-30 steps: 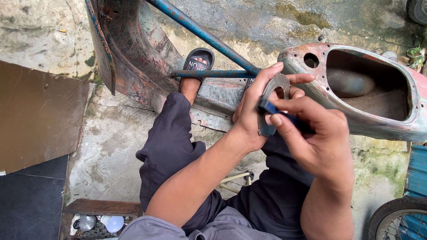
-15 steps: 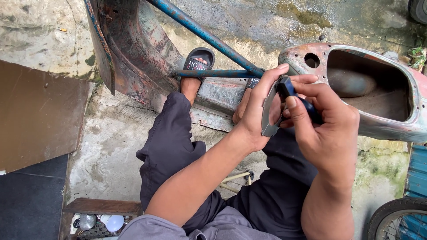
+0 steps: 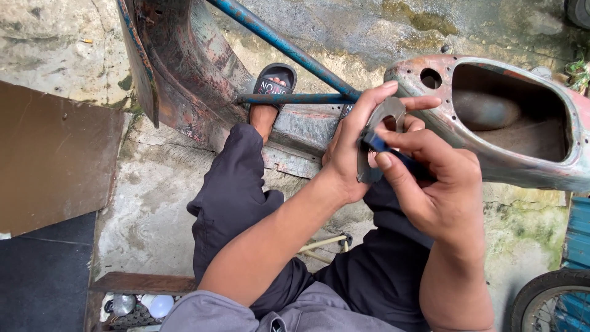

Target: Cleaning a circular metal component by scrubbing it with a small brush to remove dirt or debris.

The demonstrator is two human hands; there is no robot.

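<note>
Left hand (image 3: 353, 147) pinches a flat grey metal plate with a round hole (image 3: 376, 138) upright at chest level, steadying it; right hand (image 3: 439, 184), grip pressed together, holds a small blue tool (image 3: 382, 146) against its face, above the rusted scooter body shell (image 3: 522, 117).

stained concrete floor (image 3: 153, 203); daylight

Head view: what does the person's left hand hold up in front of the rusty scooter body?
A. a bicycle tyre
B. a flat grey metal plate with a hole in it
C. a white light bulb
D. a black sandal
B: the left hand has its fingers around a flat grey metal plate with a hole near its top, while the right hand presses a small blue piece against it.
</note>
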